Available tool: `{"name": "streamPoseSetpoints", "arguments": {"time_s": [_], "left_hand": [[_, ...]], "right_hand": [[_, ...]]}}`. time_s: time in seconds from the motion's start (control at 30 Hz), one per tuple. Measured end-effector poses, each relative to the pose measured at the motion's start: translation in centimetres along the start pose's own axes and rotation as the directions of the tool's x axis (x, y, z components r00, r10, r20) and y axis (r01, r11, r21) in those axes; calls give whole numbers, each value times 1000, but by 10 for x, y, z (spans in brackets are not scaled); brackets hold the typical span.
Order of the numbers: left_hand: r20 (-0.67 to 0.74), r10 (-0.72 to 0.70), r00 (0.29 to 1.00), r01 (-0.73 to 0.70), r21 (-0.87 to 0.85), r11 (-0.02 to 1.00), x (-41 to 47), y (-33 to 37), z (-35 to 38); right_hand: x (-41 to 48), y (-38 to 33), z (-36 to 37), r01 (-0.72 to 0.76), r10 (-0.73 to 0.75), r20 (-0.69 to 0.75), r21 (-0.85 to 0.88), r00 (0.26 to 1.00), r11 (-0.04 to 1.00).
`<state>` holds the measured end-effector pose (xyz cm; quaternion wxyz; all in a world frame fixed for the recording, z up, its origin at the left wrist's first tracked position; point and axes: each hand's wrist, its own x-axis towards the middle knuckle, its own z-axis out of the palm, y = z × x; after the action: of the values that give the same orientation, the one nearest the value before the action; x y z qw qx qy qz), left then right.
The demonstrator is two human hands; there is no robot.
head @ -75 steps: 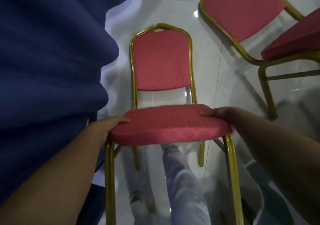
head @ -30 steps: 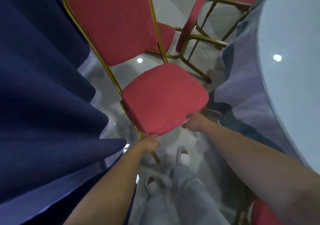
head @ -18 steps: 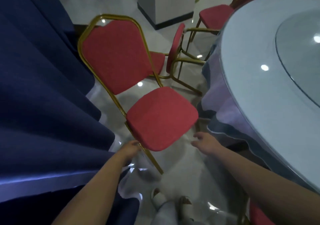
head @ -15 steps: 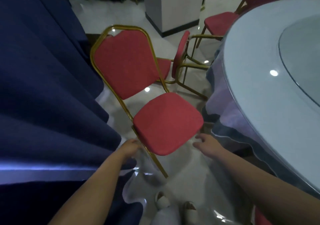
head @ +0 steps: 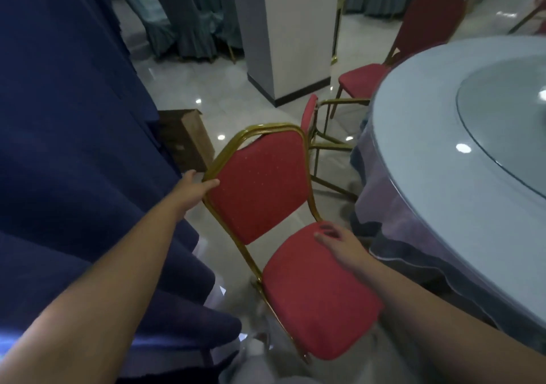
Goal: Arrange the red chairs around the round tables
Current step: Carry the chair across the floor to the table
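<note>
Red chair (head: 263, 194), where does it stand?

— On the glossy pale tiled floor (head: 224, 108), in the narrow gap between a hanging dark blue cloth (head: 74, 123) on the person's left and the round counter (head: 425, 182) on the right. Its seat faces the person, and its right side is close to the counter's drape.

— And the hands?

— The left hand (head: 196, 189) grips the gold frame at the left edge of the backrest, with the thumb curled over the tube. The right hand (head: 339, 243) rests flat on the seat near its rear right corner, fingers straight and spread.

— What does the counter carry?

— A pale blue cover and a round glass turntable (head: 508, 111), with ceiling lights reflected in both.

— What crowds the chair?

— A second red chair (head: 308, 116) stands just behind it, seen edge-on, its gold legs near the drape. A third red chair (head: 425, 20) sits further round the counter. A brown box (head: 187, 139) stands by the blue cloth, behind the backrest. Beyond them rises a white pillar (head: 283, 29) with a dark base, and grey-green covered chairs (head: 183, 17) fill the back of the hall.
</note>
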<state>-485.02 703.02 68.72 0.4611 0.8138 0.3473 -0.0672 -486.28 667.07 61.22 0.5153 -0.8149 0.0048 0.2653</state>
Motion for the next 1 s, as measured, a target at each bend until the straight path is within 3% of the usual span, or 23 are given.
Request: {"name": "streamPoseSetpoints", "arguments": {"time_s": [0.13, 0.23, 0.3, 0.5, 0.63, 0.77, 0.87, 1.0], "left_hand": [[303, 8, 953, -38, 91, 995, 32, 6, 6], [245, 83, 966, -138, 216, 967, 54, -2, 9], [311, 53, 949, -120, 201, 972, 68, -3, -1], [642, 61, 764, -179, 120, 977, 58, -30, -31], [773, 51, 632, -129, 39, 991, 35, -61, -32], [855, 33, 517, -83, 12, 996, 14, -64, -21], [898, 5, 440, -67, 27, 997, -6, -60, -2], [963, -49, 264, -48, 64, 997, -45, -60, 41]], "right_hand": [[19, -52, 25, -113, 129, -59, 221, 990, 969], [40, -89, 47, -170, 204, -56, 364, 977, 916], [57, -115, 63, -190, 221, -23, 432, 975, 881], [116, -184, 120, -301, 350, 40, 609, 936, 734], [131, -181, 146, -370, 457, -33, 536, 889, 759], [119, -169, 133, -386, 433, -32, 398, 901, 832], [102, -158, 112, -378, 391, 26, 320, 920, 869], [66, -137, 67, -358, 337, 150, 149, 929, 922]]}}
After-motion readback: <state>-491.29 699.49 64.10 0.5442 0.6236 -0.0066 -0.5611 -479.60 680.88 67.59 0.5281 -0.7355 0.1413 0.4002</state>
